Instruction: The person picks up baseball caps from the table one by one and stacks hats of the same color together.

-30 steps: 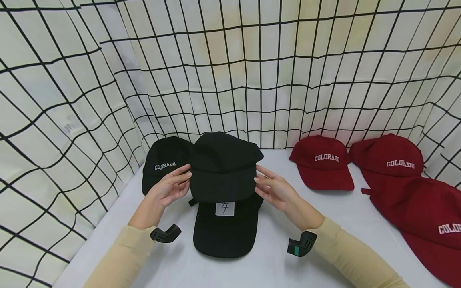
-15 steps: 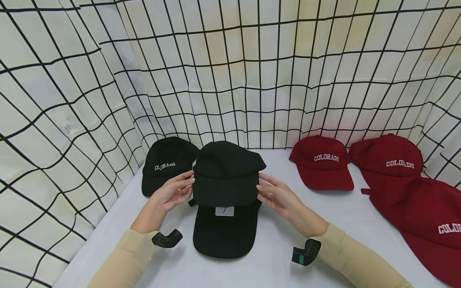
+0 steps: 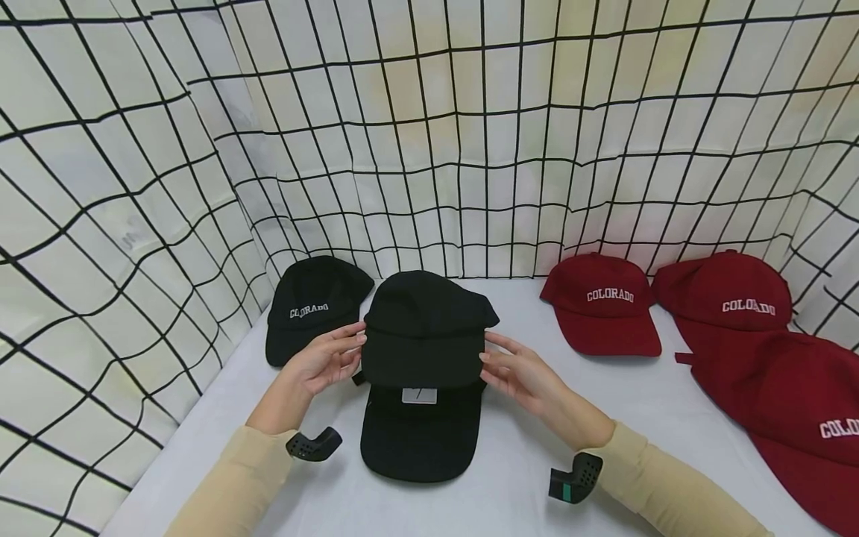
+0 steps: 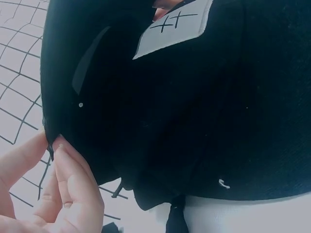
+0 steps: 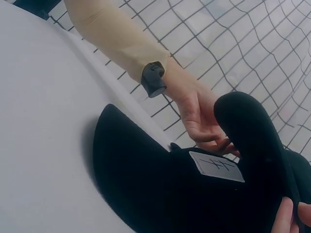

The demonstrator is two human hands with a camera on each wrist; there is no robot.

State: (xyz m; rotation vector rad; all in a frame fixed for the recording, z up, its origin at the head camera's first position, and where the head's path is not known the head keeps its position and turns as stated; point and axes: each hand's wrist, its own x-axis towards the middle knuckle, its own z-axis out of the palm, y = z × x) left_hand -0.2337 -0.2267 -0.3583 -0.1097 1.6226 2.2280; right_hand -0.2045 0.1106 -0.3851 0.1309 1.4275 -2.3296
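Observation:
A black baseball cap (image 3: 424, 317), its front plain in the head view, is held by both hands over a second black cap (image 3: 421, 440). My left hand (image 3: 326, 360) pinches the left edge of the upper cap's brim between thumb and fingers (image 4: 73, 184). On the opposite side, my right hand (image 3: 523, 375) grips the brim's right edge, with its fingers (image 5: 284, 216) in the corner of the right wrist view. The lower cap lies brim toward me and carries a white patch (image 5: 217, 166) with dark strokes. Most of its crown is hidden under the upper cap.
Another black cap (image 3: 315, 298) lettered COLORADO stands at the back left. Several red COLORADO caps lie to the right, one red cap (image 3: 600, 302) nearest the middle. Black netting (image 3: 463, 186) over white sheeting walls the white table (image 3: 510, 477) at the back and sides.
Both hands have lowered the upper black cap toward me and slightly right. It now covers more of the white patch on the lower cap.

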